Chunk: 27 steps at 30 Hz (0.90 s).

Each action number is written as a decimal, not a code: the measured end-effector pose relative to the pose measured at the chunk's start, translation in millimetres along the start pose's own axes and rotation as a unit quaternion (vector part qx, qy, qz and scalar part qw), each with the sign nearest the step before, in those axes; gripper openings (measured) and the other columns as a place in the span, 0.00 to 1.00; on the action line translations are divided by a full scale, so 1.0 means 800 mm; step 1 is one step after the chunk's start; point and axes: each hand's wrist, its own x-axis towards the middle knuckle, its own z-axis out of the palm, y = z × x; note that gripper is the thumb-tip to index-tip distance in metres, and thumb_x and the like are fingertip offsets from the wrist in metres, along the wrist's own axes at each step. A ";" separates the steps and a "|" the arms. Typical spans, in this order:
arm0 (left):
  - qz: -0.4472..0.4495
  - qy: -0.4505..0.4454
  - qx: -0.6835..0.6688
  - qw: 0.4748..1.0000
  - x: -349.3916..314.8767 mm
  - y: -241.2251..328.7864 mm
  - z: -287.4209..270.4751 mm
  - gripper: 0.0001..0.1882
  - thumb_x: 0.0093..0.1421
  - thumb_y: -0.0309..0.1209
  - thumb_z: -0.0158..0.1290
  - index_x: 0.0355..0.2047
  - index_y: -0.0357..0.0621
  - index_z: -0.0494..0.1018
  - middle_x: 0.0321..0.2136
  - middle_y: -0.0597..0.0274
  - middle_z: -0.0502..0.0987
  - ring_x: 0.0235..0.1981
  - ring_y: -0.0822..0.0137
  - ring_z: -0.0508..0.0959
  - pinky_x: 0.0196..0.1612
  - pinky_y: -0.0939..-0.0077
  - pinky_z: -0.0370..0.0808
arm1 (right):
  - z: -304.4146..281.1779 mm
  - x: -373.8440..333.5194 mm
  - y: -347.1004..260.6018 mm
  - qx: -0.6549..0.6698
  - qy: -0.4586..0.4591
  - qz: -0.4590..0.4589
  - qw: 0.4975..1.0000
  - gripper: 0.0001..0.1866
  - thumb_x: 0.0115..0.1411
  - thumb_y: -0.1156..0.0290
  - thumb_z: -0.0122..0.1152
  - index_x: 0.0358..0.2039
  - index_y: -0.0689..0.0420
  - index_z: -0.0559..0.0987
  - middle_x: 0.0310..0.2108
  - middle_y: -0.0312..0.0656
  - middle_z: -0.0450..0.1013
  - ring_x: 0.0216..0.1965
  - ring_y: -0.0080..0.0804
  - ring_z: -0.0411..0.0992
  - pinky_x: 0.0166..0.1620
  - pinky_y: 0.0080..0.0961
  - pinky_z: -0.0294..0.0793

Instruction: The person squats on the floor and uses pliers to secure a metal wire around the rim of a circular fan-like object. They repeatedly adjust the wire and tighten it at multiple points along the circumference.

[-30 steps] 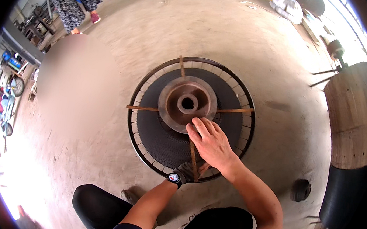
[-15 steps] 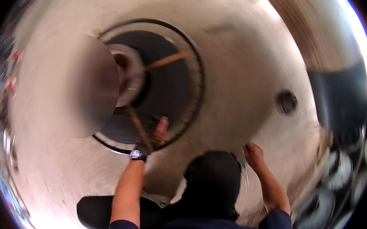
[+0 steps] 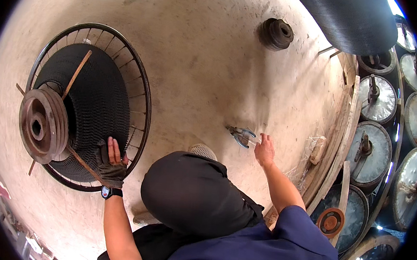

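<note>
A grooved pulley [image 3: 62, 120] sits on a dark ridged coil [image 3: 94, 100] within a spoked rim [image 3: 148, 104] on the floor [image 3: 192, 80]. The gloved left hand [image 3: 111, 164] lies on the coil, fingers straight; I cannot tell whether it grips. The wristwatch [image 3: 105, 192] display is too small to read. Pliers [image 3: 238, 132] lie just beside the right hand [image 3: 265, 152], fingers spread; planks [image 3: 338, 151] separate it from metal-ended drums [image 3: 378, 147].

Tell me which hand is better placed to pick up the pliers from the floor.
The right hand, most likely: it is stretched out close to the handles of the pliers and looks open. The gloved left hand is farther off, resting against the black ribbed coil.
</note>
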 end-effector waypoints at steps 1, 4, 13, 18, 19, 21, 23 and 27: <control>-0.002 -0.002 -0.003 1.000 0.000 -0.001 0.000 0.43 0.55 0.42 0.54 0.69 0.45 0.53 0.70 0.60 0.52 0.68 0.52 0.58 0.67 0.50 0.61 | 0.005 0.008 0.002 -0.003 -0.005 0.016 1.000 0.18 0.57 0.71 0.58 0.49 0.53 0.75 0.45 0.46 0.74 0.49 0.50 0.72 0.48 0.42 0.74; -0.001 -0.003 0.005 1.000 -0.001 -0.001 0.002 0.42 0.56 0.42 0.54 0.69 0.45 0.53 0.70 0.59 0.53 0.68 0.52 0.58 0.67 0.50 0.60 | 0.006 0.030 0.019 -0.049 -0.102 0.004 0.994 0.11 0.58 0.66 0.60 0.41 0.52 0.81 0.35 0.45 0.79 0.41 0.47 0.77 0.44 0.40 0.76; -0.002 0.005 0.009 1.000 0.001 0.000 -0.001 0.40 0.57 0.43 0.53 0.69 0.47 0.55 0.69 0.60 0.54 0.67 0.53 0.60 0.66 0.51 0.63 | -0.148 0.110 0.046 0.475 -0.127 0.184 0.851 0.12 0.62 0.70 0.65 0.38 0.68 0.79 0.27 0.47 0.78 0.23 0.26 0.75 0.24 0.22 0.75; -0.005 0.005 0.010 1.000 -0.004 -0.002 0.004 0.40 0.58 0.44 0.52 0.69 0.47 0.54 0.70 0.60 0.53 0.68 0.52 0.59 0.67 0.51 0.62 | -0.205 0.122 -0.034 0.638 -0.148 0.135 0.744 0.18 0.63 0.67 0.65 0.47 0.67 0.74 0.33 0.47 0.78 0.29 0.29 0.77 0.30 0.24 0.79; -0.004 0.005 0.015 1.000 -0.001 0.000 0.003 0.41 0.57 0.44 0.52 0.69 0.47 0.54 0.70 0.61 0.53 0.68 0.52 0.59 0.67 0.51 0.62 | -0.205 0.124 -0.045 0.652 -0.157 0.124 0.731 0.19 0.63 0.66 0.65 0.47 0.66 0.74 0.34 0.47 0.78 0.29 0.30 0.78 0.31 0.25 0.80; -0.002 0.001 0.026 1.000 0.003 0.004 -0.003 0.41 0.57 0.44 0.53 0.69 0.47 0.54 0.70 0.61 0.53 0.68 0.52 0.59 0.67 0.51 0.62 | -0.203 0.124 -0.067 0.664 -0.182 0.111 0.716 0.19 0.63 0.66 0.65 0.48 0.65 0.74 0.35 0.47 0.78 0.30 0.30 0.78 0.33 0.26 0.80; -0.004 0.006 0.013 1.000 0.000 0.002 0.001 0.42 0.56 0.43 0.54 0.69 0.48 0.53 0.70 0.61 0.53 0.68 0.53 0.59 0.66 0.50 0.62 | -0.194 0.122 -0.088 0.660 -0.217 0.107 0.711 0.18 0.63 0.66 0.64 0.47 0.65 0.74 0.35 0.46 0.78 0.30 0.30 0.78 0.35 0.27 0.81; -0.010 0.000 0.008 1.000 0.000 0.002 0.001 0.44 0.55 0.42 0.56 0.70 0.48 0.52 0.70 0.62 0.53 0.68 0.53 0.59 0.66 0.49 0.62 | -0.161 0.139 -0.094 0.605 -0.210 0.070 0.765 0.16 0.63 0.67 0.64 0.45 0.65 0.77 0.35 0.45 0.79 0.33 0.30 0.78 0.38 0.27 0.80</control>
